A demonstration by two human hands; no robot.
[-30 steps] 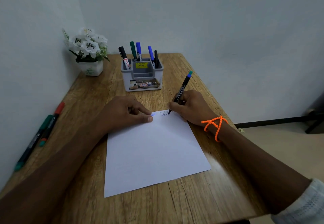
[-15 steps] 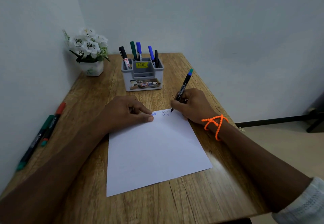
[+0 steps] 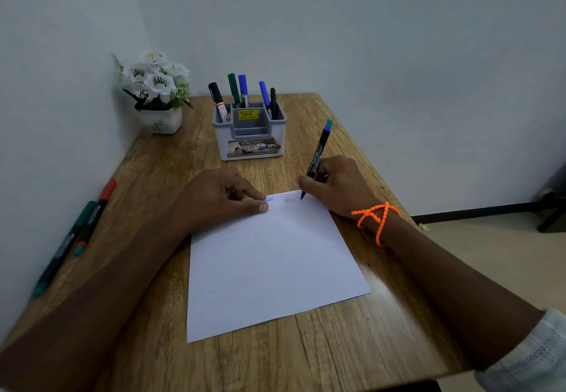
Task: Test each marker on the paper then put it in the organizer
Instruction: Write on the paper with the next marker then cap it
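organizer [image 3: 249, 137] label "OPE", sticker "49.00"

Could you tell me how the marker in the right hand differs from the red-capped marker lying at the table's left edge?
The marker in the right hand stands steeply tilted, tip on the paper; the red-capped marker lies flat on the table. The first is gripped by the right hand and is writing; the second lies untouched beside a green-capped marker. The first's upper end is teal and blue; the second's cap is red. Both have dark barrels.
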